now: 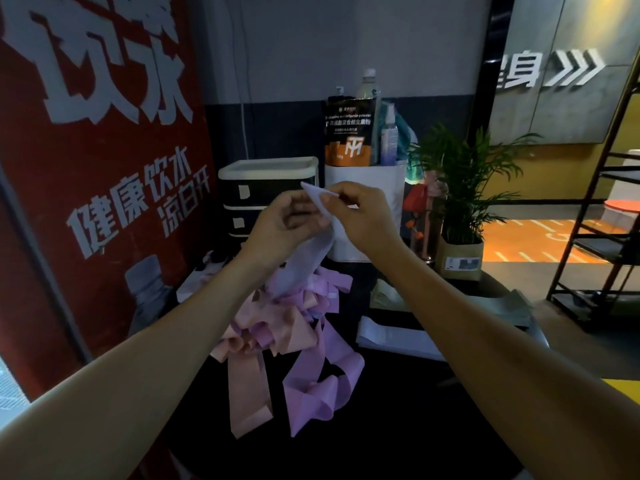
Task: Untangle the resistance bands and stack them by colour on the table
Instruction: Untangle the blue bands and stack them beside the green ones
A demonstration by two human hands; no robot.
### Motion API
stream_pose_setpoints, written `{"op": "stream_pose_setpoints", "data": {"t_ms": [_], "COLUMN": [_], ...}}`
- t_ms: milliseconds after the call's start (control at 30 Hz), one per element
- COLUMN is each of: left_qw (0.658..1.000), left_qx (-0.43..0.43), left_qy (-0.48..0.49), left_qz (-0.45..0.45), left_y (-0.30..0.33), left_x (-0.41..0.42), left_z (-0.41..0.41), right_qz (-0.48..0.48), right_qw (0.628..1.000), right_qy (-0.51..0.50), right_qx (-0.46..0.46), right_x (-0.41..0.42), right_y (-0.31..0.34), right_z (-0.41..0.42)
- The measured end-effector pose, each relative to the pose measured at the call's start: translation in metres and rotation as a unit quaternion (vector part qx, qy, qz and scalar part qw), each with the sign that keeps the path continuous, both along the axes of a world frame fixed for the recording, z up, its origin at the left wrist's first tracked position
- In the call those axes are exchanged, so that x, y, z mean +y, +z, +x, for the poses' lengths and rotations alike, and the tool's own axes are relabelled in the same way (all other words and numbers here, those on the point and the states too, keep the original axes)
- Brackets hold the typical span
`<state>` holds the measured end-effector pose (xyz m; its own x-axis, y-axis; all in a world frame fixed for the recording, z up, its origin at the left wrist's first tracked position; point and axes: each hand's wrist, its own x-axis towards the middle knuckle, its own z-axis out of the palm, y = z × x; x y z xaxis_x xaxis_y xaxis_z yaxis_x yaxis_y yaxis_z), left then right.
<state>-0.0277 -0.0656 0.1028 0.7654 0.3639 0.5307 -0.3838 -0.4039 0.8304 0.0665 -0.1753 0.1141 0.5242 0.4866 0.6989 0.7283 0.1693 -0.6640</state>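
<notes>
Above table (pixel 398 393): fingers (pixel 329 202) pinching band (pixel 320 216)

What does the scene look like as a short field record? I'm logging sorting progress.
held band: pale lilac band, lifted above the pile
left hand: grips the band
right hand: pinches the band's top end
tangle: pink and purple bands, knotted on the dark table
sorted so far: pale bands lying flat, right of the tangle

A gym's front area: a red drinking-water poster (pixel 104 150) fills the frame's left, a supplement powder pouch (pixel 349 131) stands upper centre, and raised wall lettering with arrows (pixel 550 69) sits upper right.
</notes>
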Motion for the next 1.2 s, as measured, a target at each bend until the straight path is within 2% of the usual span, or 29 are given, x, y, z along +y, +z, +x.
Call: {"op": "stream_pose_setpoints", "data": {"t_ms": [67, 200, 300, 400, 500, 600, 800, 1033, 1200], "left_qw": [1.0, 1.0, 0.999, 0.998, 0.998, 0.996, 0.995, 0.984, 0.973], "left_qx": [-0.007, -0.008, -0.004, 0.008, 0.013, 0.023, 0.021, 0.042, 0.068], "left_qy": [-0.002, -0.011, -0.043, -0.026, 0.005, -0.017, 0.015, 0.072, 0.118], "left_qz": [0.014, -0.002, -0.022, -0.048, -0.061, -0.079, -0.095, -0.154, -0.185], "left_y": [0.009, 0.023, 0.032, 0.038, 0.041, 0.042, 0.036, 0.005, -0.022], "left_x": [-0.007, -0.018, -0.028, -0.033, -0.035, -0.039, -0.034, -0.019, -0.014], "left_z": [0.004, 0.007, 0.008, 0.014, 0.019, 0.021, 0.024, 0.036, 0.048], "right_qz": [0.001, 0.023, 0.009, -0.005, 0.009, -0.023, -0.108, -0.265, -0.381], "right_qw": [0.999, 0.988, 0.995, 0.999, 0.993, 0.977, 0.964, 0.944, 0.917], "right_qy": [0.034, 0.095, 0.08, 0.049, 0.052, 0.113, 0.148, 0.055, -0.057], "right_qx": [0.018, 0.121, 0.065, 0.014, 0.101, 0.181, 0.192, 0.19, 0.107], "right_x": [-0.008, -0.023, -0.033, -0.04, -0.047, -0.051, -0.064, -0.096, -0.123], "right_y": [0.006, 0.015, 0.019, 0.021, 0.02, 0.011, -0.008, -0.051, -0.065], "right_z": [-0.004, 0.0, 0.004, 0.011, 0.016, 0.02, 0.027, 0.049, 0.062]}}
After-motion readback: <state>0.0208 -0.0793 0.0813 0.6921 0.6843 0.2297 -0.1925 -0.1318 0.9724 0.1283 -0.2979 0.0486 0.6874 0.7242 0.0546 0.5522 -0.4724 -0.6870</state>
